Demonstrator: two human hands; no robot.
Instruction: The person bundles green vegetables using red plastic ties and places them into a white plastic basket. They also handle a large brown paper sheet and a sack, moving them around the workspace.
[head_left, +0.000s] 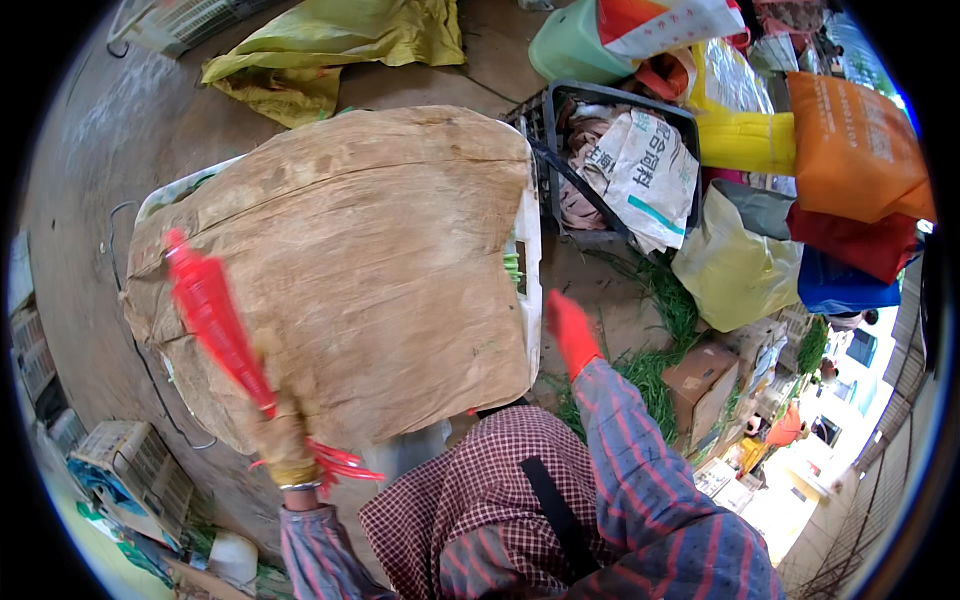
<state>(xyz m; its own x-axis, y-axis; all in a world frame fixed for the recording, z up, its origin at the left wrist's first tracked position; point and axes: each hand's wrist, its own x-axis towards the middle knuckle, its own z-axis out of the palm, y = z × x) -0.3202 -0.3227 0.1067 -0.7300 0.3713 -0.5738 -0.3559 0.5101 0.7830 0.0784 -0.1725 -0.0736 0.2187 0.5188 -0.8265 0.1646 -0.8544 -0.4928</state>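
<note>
My left hand (283, 435), in a tan glove, grips a bundle of red plastic strips (217, 322). Its long end points up and away, and loose strands hang out near my wrist. Below it, a wrinkled brown cloth (375, 277) covers most of a white plastic crate (529, 300). Green stems (512, 267) show through the gap at the crate's right side. My right hand (571, 334), in a red glove, is just right of the crate's edge. Blur hides how its fingers are set and whether they touch the rim.
A black crate (628, 236) holding cloths and a printed sack stands beyond my right hand. Bags, including an orange one (862, 150), crowd the right. Loose greens (652, 382) and a cardboard box (701, 382) lie nearby. A wire hook (161, 397) rests on the left floor.
</note>
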